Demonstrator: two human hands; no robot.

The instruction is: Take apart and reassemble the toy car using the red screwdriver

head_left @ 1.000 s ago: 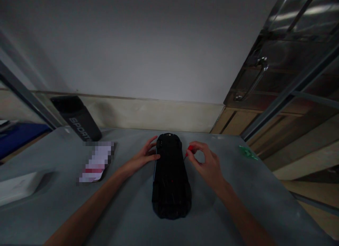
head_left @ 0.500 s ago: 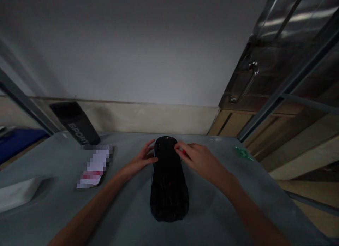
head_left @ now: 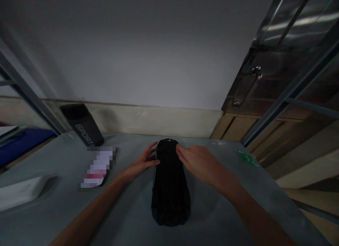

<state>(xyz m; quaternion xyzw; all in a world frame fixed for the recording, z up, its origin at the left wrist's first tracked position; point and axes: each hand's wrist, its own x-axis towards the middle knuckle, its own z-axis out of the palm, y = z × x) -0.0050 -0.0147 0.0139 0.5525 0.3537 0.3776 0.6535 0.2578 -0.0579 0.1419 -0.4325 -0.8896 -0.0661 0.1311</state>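
Observation:
A long black car-shaped body point(head_left: 171, 186) lies lengthwise on the grey table point(head_left: 238, 193), directly in front of me. My left hand point(head_left: 141, 163) rests against its far left side, fingers stretched out and apart, with nothing in them. My right hand point(head_left: 197, 161) lies over the far right end of the black body, its fingers drawn together and pointing at the top edge. The small red-handled tool seen in that hand earlier is hidden under the fingers now.
A black bottle point(head_left: 83, 127) marked SPORT leans at the back left. A blurred card point(head_left: 97, 166) lies near it, and a white box point(head_left: 19, 191) sits at the left edge. A small green piece point(head_left: 247, 157) lies at the right. A metal door point(head_left: 278, 62) stands on the right.
My right hand moved left from beside the black body onto its far end, covering the red tool. My left hand stayed in place. The camera shifted slightly.

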